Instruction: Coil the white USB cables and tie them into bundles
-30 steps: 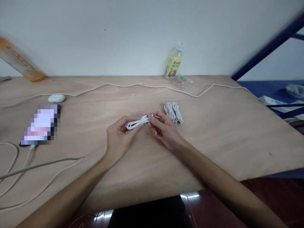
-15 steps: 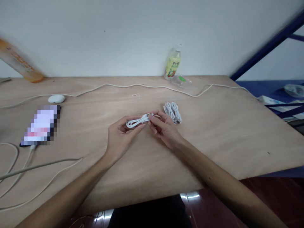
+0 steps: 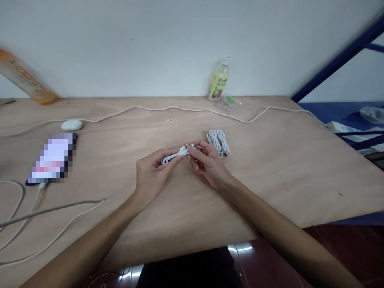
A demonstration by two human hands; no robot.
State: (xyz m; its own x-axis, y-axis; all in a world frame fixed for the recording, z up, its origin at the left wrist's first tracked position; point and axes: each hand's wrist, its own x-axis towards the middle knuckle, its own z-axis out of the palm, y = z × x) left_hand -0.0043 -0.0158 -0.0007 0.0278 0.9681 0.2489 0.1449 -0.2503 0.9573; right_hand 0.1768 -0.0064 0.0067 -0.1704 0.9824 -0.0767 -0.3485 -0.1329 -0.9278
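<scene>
A coiled white charging cable (image 3: pixel 171 157) is held just above the wooden table, between my two hands. My left hand (image 3: pixel 151 170) grips its looped end between thumb and fingers. At the other end, my right hand (image 3: pixel 207 162) pinches the cable near its plug, and the fingertips hide part of it. A metal-looking connector shows beside the right thumb. Just beyond my right hand, two more bundled white cables (image 3: pixel 218 143) lie side by side on the table.
A long white cord (image 3: pixel 180 107) crosses the back of the table (image 3: pixel 288 168). At left are an earbud case (image 3: pixel 72 125), a phone (image 3: pixel 52 158) with its cable plugged in, and an orange bottle (image 3: pixel 27 80). A yellow-labelled bottle (image 3: pixel 219 82) stands by the wall beside plastic wrap (image 3: pixel 231 103).
The looped end of the held cable has tilted slightly down, and my left thumb has shifted a little along it. Both hands keep their hold in nearly the same place.
</scene>
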